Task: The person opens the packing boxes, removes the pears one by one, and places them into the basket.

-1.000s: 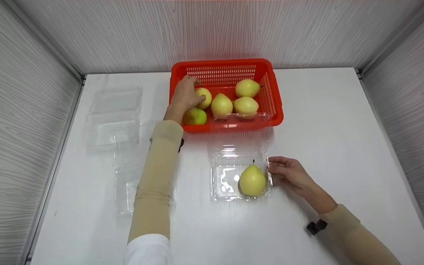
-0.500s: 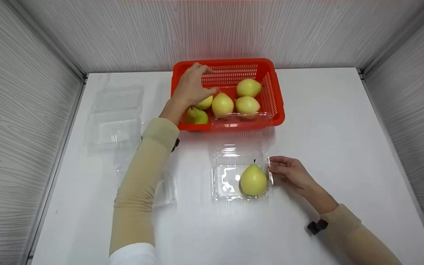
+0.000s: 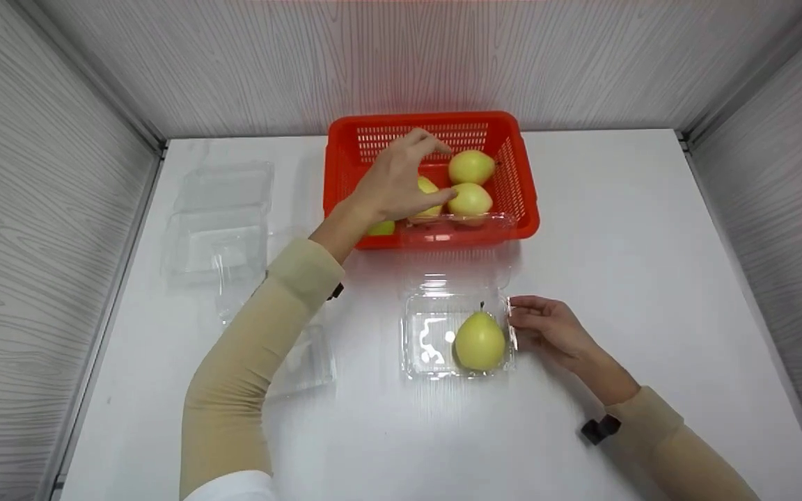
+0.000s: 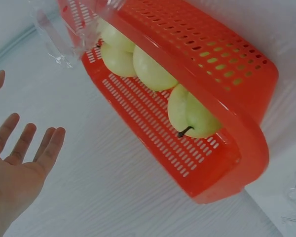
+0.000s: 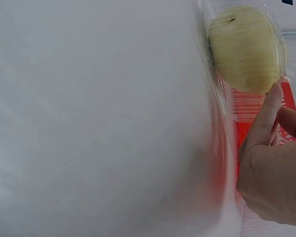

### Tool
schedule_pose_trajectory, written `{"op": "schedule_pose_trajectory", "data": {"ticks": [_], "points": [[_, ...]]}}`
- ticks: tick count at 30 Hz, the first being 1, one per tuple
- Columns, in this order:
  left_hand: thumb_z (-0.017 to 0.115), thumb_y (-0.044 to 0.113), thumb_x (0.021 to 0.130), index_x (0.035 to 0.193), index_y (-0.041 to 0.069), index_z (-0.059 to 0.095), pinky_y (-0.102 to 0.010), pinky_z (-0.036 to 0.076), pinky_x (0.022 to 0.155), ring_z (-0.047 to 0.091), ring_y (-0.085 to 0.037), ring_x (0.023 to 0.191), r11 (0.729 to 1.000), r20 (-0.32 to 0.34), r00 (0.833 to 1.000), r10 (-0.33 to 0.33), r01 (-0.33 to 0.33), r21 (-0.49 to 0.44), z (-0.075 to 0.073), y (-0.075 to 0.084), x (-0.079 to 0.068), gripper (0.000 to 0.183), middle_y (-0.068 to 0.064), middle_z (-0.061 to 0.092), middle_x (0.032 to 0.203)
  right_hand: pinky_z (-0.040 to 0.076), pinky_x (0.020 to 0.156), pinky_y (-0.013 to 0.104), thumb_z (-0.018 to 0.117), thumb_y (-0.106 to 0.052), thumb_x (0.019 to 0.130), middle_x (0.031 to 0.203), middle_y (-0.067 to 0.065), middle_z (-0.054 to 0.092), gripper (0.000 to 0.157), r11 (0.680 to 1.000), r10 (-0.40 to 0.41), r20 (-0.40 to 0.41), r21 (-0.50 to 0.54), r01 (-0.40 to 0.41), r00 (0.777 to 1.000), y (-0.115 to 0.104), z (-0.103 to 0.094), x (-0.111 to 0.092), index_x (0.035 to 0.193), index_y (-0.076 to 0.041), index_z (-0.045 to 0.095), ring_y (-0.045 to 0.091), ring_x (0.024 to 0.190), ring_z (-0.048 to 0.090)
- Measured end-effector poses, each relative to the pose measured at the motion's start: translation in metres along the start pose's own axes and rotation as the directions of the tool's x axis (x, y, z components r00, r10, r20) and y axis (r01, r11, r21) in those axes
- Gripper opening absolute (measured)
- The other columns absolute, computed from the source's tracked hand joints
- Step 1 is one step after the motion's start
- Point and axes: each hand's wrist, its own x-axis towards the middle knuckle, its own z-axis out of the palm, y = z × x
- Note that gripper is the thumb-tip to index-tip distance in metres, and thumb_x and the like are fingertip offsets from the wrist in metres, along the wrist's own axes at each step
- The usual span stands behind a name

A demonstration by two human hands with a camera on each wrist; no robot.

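My left hand (image 3: 395, 182) hovers over the red plastic basket (image 3: 528, 209) with thumb and fingers spread, holding nothing. It partly hides the pears on the basket's left side. Just right of its thumb lies a yellow pear (image 3: 470, 200), with another pear (image 3: 471, 167) behind. In the left wrist view the palm and straight fingers show beside the basket. Closer to the front stands an open clear clamshell container (image 3: 423, 351), one pear (image 3: 480, 342) upright in its right half. My right hand (image 3: 551, 332) pinches this container's right rim; the right wrist view shows fingertips (image 5: 275, 94) at that edge.
The clamshell's raised lid (image 3: 436, 261) overlaps the basket's front wall in the head view. More open clear containers (image 3: 216, 240) lie on the left of the white table, some partly behind the left sleeve (image 3: 255, 355). Wood-patterned panels (image 3: 269, 62) enclose the table.
My left hand has moved right across the basket, away from the pears at its left side, without taking one. The right hand stays at the container's rim.
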Motion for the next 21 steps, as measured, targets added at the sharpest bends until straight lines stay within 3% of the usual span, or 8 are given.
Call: {"op": "schedule_pose_trajectory", "data": {"ticks": [7, 11, 17, 21], "points": [[0.08, 0.041, 0.09, 0.133, 0.012, 0.065, -0.038, 0.051, 0.113, 0.059, -0.024, 0.127, 0.988, 0.048, 0.987, 0.151, -0.151, -0.012, 0.014, 0.024, -0.017, 0.054, -0.007, 0.063, 0.135, 0.061, 0.072, 0.019, 0.072, -0.003, 0.097, 0.093, -0.005, 0.075, 0.035, 1.0, 0.002, -0.006, -0.011, -0.002, 1.0, 0.001, 0.0, 0.002, 0.13, -0.002, 0.061, 0.005, 0.081, 0.071], [0.081, 0.043, 0.091, 0.135, 0.015, 0.064, -0.042, 0.049, 0.115, 0.058, -0.026, 0.13, 0.982, 0.106, 0.977, 0.185, -0.187, 0.002, 0.023, 0.032, -0.028, 0.055, -0.005, 0.062, 0.139, 0.061, 0.072, 0.019, 0.072, -0.005, 0.097, 0.094, -0.005, 0.075, 0.035, 1.0, 0.002, -0.003, -0.011, -0.002, 1.0, 0.001, 0.0, 0.001, 0.13, -0.003, 0.062, 0.004, 0.08, 0.07], [0.082, 0.044, 0.089, 0.133, 0.013, 0.066, -0.036, 0.051, 0.115, 0.058, -0.022, 0.13, 0.968, 0.166, 0.954, 0.25, -0.249, -0.023, 0.039, 0.039, -0.043, 0.056, -0.005, 0.064, 0.137, 0.06, 0.07, 0.019, 0.071, -0.006, 0.098, 0.094, -0.006, 0.074, 0.036, 1.0, 0.002, 0.005, -0.018, -0.002, 1.0, 0.002, 0.0, 0.002, 0.132, -0.002, 0.06, 0.004, 0.079, 0.069], [0.082, 0.043, 0.089, 0.135, 0.015, 0.066, -0.038, 0.05, 0.117, 0.057, -0.023, 0.133, 0.963, 0.213, 0.939, 0.27, -0.266, -0.044, 0.051, 0.04, -0.053, 0.056, -0.005, 0.063, 0.137, 0.061, 0.073, 0.02, 0.071, -0.008, 0.099, 0.097, -0.006, 0.074, 0.041, 0.999, 0.003, 0.008, -0.035, -0.003, 1.0, 0.001, 0.001, 0.002, 0.136, 0.001, 0.057, 0.005, 0.082, 0.069]]}}
